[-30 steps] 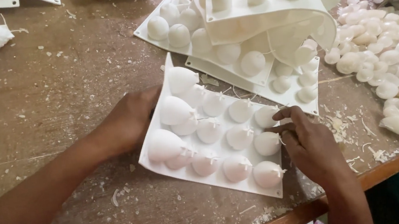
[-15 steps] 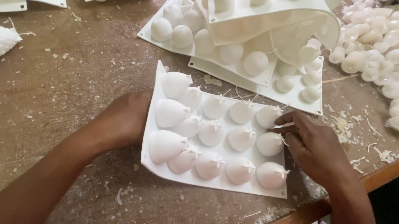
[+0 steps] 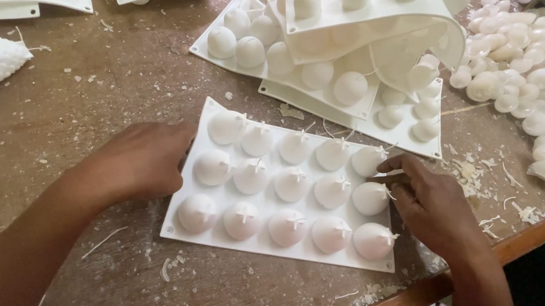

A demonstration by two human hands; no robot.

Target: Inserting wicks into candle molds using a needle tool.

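Your left hand (image 3: 140, 162) lies flat, fingers loosely spread, on the left edge of the white dome mould (image 3: 283, 186) at centre frame, seemingly to steady it, while your right hand (image 3: 432, 203) at lower right pinches closed on a thin wick (image 3: 383, 174) by a right-hand dome.

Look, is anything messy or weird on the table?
Yes. The top mould of the stack is askew, its lower edge curling up instead of lying flat. Pale flakes are scattered over the table near the right hand. The front mould lies flat.
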